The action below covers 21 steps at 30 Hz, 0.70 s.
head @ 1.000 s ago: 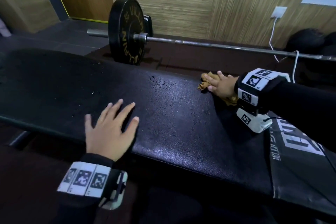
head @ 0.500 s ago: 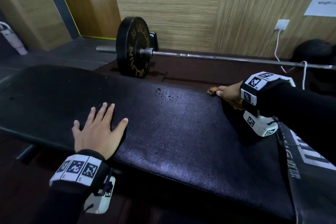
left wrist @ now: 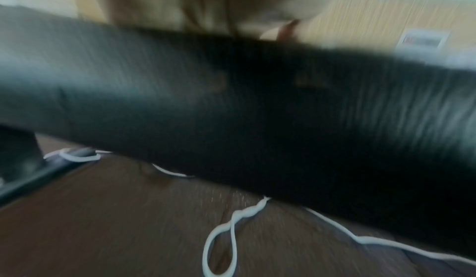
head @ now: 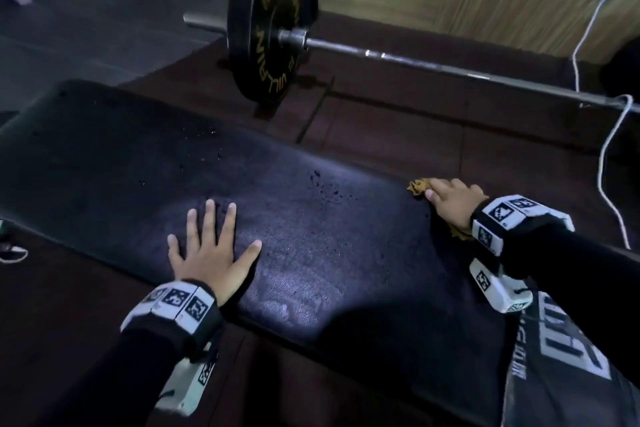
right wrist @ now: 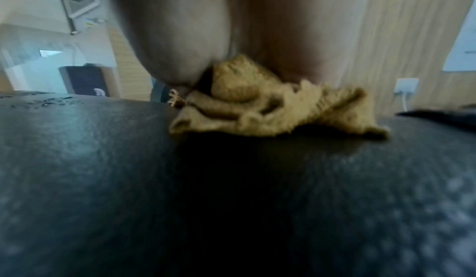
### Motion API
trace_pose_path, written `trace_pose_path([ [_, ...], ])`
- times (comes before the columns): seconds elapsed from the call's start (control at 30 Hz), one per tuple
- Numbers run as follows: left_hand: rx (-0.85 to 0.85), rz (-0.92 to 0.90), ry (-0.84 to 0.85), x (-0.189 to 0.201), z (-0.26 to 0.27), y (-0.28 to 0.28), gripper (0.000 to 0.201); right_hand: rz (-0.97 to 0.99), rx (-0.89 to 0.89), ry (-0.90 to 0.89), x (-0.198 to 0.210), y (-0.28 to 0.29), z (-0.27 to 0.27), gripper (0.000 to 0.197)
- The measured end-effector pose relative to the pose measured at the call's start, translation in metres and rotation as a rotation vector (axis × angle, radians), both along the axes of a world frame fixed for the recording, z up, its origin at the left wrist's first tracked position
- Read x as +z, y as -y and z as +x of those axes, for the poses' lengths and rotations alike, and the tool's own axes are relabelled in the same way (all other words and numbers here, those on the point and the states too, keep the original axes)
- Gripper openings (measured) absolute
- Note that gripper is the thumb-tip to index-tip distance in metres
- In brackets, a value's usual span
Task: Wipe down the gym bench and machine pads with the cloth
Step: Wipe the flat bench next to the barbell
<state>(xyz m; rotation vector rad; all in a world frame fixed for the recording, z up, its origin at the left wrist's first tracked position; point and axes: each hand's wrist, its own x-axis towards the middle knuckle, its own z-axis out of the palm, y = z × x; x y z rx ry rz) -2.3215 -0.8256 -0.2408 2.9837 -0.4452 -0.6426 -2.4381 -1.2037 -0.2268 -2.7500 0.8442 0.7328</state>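
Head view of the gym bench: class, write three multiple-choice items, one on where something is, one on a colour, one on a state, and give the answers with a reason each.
1. Where is the cloth?
A. on the floor by the cable
B. at the far edge of the bench, under the right hand
C. draped over the barbell

2. What colour is the cloth?
A. white
B. blue
C. tan-yellow

3. How is the left hand?
A. flat on the bench with fingers spread
B. gripping the barbell
C. clenched in a fist in the air

Answers:
1. B: the right hand presses the crumpled cloth onto the bench near its far edge.
2. C: the right wrist view shows it tan-yellow against the black pad.
3. A: its palm lies on the pad, fingers straight and apart, while the barbell rests on the floor behind.
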Motion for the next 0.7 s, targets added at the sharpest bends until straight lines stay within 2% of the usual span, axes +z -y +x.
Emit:
trace_pose_path([
  [0.13, 0.004, 0.065, -0.202, 0.01, 0.012, 0.004, 0.077, -0.018, -0.109, -0.019, -0.002, -0.001, -0.003, 0.043],
  [0.23, 0.005, 0.062, -0.271, 0.017, 0.015, 0.005, 0.076, -0.02, -0.143, -0.038, 0.002, -0.005, -0.002, 0.044],
  [0.37, 0.026, 0.106, -0.318, 0.024, 0.015, 0.01, 0.076, 0.017, -0.09, -0.099, 0.006, -0.003, 0.0, 0.046],
  [0.53, 0.027, 0.146, -0.401, 0.027, 0.02, 0.014, 0.077, 0.232, -0.127, -0.039, 0.023, 0.0, 0.014, 0.041],
  [0.7, 0.022, 0.216, -0.417, 0.03, 0.017, 0.018, 0.083, 0.391, -0.094, 0.055, 0.024, -0.019, 0.065, 0.038],
])
